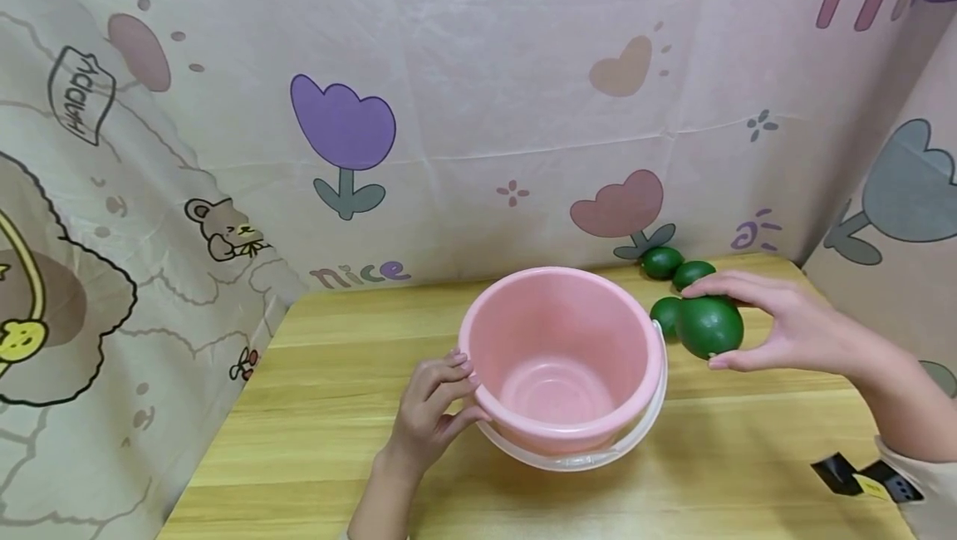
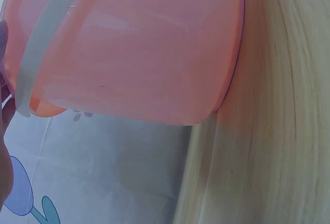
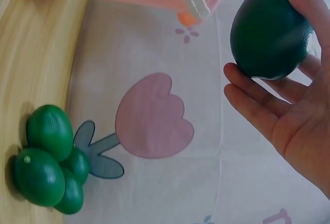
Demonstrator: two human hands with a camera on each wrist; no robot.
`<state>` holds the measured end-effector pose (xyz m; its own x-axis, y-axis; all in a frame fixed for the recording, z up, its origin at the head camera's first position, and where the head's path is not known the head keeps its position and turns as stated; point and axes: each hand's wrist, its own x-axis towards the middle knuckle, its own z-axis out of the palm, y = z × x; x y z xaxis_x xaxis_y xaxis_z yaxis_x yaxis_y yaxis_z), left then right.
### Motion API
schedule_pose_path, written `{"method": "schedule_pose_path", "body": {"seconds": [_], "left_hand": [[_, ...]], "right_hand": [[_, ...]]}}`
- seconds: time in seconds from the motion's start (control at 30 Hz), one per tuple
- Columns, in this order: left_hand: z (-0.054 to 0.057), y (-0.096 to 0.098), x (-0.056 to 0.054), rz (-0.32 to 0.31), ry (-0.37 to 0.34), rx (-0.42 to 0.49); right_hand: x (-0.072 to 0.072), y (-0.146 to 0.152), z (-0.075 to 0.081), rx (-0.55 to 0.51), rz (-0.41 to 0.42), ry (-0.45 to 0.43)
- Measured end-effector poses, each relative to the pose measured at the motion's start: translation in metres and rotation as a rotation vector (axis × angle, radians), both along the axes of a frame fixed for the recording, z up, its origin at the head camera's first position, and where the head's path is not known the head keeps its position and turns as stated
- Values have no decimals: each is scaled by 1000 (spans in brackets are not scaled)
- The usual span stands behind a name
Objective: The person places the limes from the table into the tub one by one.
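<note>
A pink bucket (image 1: 561, 341) stands upright on the table, its inside bare to the bottom. Its white handle (image 1: 583, 463) hangs down along the near side. My left hand (image 1: 429, 411) grips the bucket's rim at the left, with the bucket's side (image 2: 144, 53) filling much of the left wrist view. To the right of the bucket, my right hand (image 1: 785, 320) holds a glossy dark green avocado (image 1: 710, 326) between thumb and fingers. In the right wrist view this avocado (image 3: 270, 33) is held up above the table, away from the others.
Several more green avocados (image 3: 38, 176) lie clustered on the wooden table (image 1: 321, 407), behind and right of the bucket. A printed cloth (image 1: 478, 108) hangs behind the table and along both sides. A black and yellow tag (image 1: 871, 483) is near the right sleeve.
</note>
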<state>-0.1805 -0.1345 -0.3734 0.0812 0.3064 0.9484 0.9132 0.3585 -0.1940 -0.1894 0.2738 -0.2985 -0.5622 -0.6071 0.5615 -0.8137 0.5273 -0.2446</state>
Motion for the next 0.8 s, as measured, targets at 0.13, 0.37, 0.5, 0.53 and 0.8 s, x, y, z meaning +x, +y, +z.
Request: {"method": "schedule_pose_path", "body": {"seconds": [0.13, 0.37, 0.5, 0.53, 0.8], "left_hand": [[1, 0, 0, -2, -1, 0], [1, 0, 0, 7, 5, -3], [2, 0, 0, 9, 11, -3], [2, 0, 0, 10, 12, -3], [0, -1, -1, 9, 15, -9]], "right_hand": [[0, -10, 2, 3, -13, 8], [-4, -29, 2, -13, 20, -31], [-7, -40, 0, -38, 73, -33], [-8, -42, 0, -39, 82, -20], [-10, -59, -2, -28, 157, -26]]}}
